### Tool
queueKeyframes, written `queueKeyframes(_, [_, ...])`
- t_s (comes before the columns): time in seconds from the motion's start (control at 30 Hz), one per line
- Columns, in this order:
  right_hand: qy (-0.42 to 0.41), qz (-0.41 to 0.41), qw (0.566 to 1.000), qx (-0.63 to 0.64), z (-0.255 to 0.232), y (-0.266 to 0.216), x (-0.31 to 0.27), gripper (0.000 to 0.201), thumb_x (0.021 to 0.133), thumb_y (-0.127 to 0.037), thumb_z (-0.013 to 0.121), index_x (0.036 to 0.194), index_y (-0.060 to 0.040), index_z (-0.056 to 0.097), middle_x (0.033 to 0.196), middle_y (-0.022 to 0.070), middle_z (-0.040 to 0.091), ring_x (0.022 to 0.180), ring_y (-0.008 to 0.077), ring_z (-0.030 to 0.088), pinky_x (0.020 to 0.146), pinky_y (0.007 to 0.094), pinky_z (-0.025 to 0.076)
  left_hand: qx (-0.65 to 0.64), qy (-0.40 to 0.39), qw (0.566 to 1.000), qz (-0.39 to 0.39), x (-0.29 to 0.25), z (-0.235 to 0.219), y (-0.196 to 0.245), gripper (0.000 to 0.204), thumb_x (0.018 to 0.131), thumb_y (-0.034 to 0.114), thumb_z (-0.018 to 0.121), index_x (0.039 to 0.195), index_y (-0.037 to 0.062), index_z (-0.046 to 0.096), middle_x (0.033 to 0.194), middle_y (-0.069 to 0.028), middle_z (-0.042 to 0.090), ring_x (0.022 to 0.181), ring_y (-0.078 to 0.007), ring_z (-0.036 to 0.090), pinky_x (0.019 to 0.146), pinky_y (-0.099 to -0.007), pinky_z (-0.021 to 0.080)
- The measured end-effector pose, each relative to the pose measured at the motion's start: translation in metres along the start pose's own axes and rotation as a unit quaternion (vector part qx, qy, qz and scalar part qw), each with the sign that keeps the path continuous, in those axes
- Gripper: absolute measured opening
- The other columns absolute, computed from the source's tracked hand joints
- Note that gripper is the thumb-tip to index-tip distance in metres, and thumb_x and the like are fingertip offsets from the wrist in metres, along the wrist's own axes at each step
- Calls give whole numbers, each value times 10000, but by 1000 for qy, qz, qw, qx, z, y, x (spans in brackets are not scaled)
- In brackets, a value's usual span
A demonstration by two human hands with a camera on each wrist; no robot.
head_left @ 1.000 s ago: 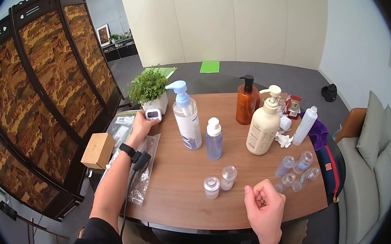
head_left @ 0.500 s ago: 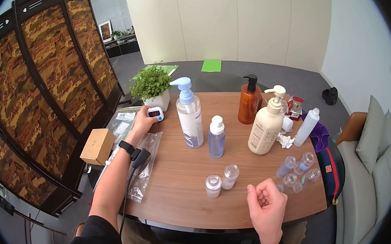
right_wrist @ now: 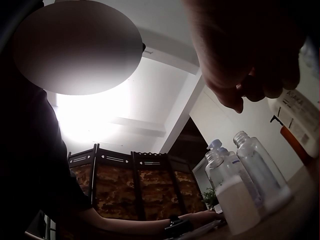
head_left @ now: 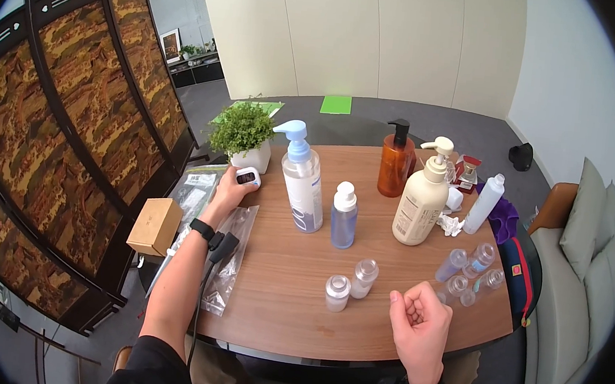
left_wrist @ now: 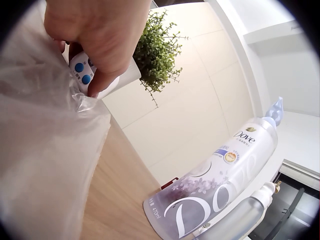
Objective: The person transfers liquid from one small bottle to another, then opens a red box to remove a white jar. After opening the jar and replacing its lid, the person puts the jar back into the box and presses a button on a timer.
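My left hand (head_left: 228,189) pinches a small white digital device (head_left: 248,178) at the table's left side, in front of a potted plant (head_left: 242,130). The device has a dark display, and the left wrist view shows blue buttons (left_wrist: 86,79) on it. My right hand (head_left: 420,325) is curled into a loose fist above the front right of the table, with nothing visible in it. Left of that hand, two small clear bottles (head_left: 338,293) stand uncapped; the right wrist view shows cloudy contents in the nearer bottle (right_wrist: 235,202).
A Dove pump bottle (head_left: 303,195), a small blue pump bottle (head_left: 343,225), an amber pump bottle (head_left: 396,163) and a cream pump bottle (head_left: 419,206) stand mid-table. Several small clear bottles (head_left: 453,264) are at right. Plastic bags (head_left: 229,273) and a cardboard box (head_left: 154,226) lie at left.
The device has turned slightly in my left hand, and its display has gone on facing up. My right hand holds its place. The head view has shifted a little.
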State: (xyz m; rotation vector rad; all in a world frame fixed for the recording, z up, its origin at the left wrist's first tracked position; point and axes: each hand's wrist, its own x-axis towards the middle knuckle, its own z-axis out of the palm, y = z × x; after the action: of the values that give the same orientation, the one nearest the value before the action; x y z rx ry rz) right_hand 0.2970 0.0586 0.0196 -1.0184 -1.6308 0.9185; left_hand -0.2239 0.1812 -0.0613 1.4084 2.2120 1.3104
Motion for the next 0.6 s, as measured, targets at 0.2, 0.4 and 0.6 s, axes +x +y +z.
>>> queueKeyframes(0.2, [2, -2, 1000, -2, 0, 2, 0, 327, 1032, -21, 771, 800, -44, 540, 572, -40, 494, 508, 9, 428, 484, 249, 298, -5, 2, 1000, 6, -1, 0, 1, 677, 821, 278, 934, 1344, -57, 663, 1256, -256, 769, 1174, -351, 755, 1023, -445, 584])
queueKeyframes(0.4, [3, -6, 1000, -6, -1, 0, -1, 334, 1032, -14, 769, 798, -46, 534, 566, -43, 487, 503, 7, 426, 481, 248, 291, -38, -1, 999, 8, -1, 1, 1, 668, 812, 237, 928, 1341, -64, 653, 1226, -249, 769, 1137, -331, 759, 984, -433, 595])
queueKeyframes(0.6, [2, -5, 1000, -3, -1, -1, 0, 338, 1036, -9, 763, 798, -49, 527, 562, -49, 481, 500, 4, 423, 479, 247, 286, -80, -15, 997, -8, -2, 0, 4, 614, 845, 113, 883, 1373, -74, 633, 1214, -160, 759, 1096, -217, 730, 970, -366, 590])
